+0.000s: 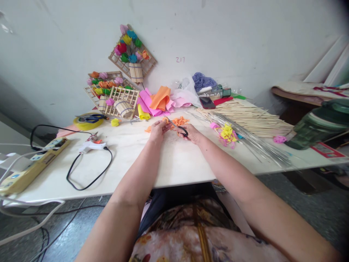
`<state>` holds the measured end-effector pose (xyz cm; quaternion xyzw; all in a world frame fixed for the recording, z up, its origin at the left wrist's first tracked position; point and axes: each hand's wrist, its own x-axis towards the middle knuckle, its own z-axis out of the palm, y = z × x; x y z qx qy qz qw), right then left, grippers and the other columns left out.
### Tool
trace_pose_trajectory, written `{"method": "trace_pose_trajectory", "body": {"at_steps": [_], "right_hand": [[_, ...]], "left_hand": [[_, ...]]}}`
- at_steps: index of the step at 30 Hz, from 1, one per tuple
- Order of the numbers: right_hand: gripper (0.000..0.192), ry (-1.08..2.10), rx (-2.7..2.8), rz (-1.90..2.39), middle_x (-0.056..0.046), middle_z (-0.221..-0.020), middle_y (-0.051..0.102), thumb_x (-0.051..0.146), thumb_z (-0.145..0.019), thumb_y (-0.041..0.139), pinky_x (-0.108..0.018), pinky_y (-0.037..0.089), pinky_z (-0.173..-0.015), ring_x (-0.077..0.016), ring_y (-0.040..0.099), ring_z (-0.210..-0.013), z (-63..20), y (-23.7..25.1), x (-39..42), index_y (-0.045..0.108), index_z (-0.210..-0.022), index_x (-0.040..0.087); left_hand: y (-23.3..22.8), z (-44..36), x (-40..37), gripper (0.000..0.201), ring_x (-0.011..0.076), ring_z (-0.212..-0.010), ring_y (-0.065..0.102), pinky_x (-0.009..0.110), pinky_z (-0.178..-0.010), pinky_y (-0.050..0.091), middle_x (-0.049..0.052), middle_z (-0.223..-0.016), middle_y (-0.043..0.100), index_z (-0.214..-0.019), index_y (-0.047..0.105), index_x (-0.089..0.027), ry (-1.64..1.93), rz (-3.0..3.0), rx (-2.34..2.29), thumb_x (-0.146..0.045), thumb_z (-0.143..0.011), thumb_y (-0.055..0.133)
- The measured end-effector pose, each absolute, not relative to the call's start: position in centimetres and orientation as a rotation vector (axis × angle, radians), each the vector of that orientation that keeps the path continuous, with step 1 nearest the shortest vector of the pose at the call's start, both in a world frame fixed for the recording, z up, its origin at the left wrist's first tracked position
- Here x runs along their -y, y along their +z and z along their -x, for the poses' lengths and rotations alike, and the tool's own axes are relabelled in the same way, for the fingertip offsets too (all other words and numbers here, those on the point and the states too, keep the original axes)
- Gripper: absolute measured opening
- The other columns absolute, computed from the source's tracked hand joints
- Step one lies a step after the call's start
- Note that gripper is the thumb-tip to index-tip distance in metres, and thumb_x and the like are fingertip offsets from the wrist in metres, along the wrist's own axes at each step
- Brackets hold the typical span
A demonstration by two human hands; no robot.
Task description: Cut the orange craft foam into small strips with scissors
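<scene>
My right hand grips black-handled scissors, whose blades point up and left toward my left hand. The left hand pinches a small orange paper piece at the blade tips. More orange paper scraps lie on the white table just beyond both hands. Both forearms reach out over the table's front edge.
Left: a white glue gun with black cord, a yellow power strip, and tape with blue scissors. Behind: paper sheets, wooden frames with paper flowers. Right: bamboo sticks, wires, yellow-pink flowers, a phone, a green jar.
</scene>
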<state>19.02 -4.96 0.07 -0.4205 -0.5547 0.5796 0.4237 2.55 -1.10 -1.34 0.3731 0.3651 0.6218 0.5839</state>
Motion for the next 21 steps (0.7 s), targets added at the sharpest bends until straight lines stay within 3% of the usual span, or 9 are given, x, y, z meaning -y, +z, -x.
{"method": "trace_pose_trajectory", "body": {"at_steps": [21], "right_hand": [[0.025, 1.428, 1.398, 1.047, 0.006, -0.044, 0.046, 0.036, -0.084, 0.074, -0.016, 0.021, -0.031, -0.004, 0.03, -0.035, -18.87, 0.54, 5.26, 0.065, -0.074, 0.015]], "left_hand": [[-1.28, -2.69, 1.3, 0.019, 0.0161, -0.07, 0.071, 0.032, -0.078, 0.057, 0.005, -0.075, 0.072, -0.074, 0.064, -0.016, 1.437, -0.901, -0.824, -0.025, -0.068, 0.08]]}}
